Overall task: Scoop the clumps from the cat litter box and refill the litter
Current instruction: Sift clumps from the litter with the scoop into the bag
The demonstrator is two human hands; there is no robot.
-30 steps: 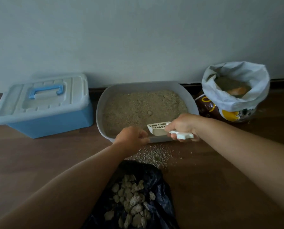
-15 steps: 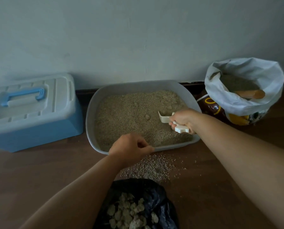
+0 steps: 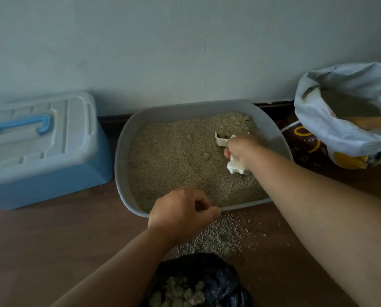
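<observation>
The white plastic scoop is clamped by the fingers of the right hand inside the grey plastic litter box at the floor's far edge, whose near rim is touched by the curled fingers of the left hand.

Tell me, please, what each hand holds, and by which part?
The right hand grips the scoop by its handle. The left hand curls at the litter box rim; a grip cannot be told.

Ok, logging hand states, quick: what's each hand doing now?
Left hand: curled at the rim of the litter box, grip unclear.
Right hand: holding the scoop.
</observation>
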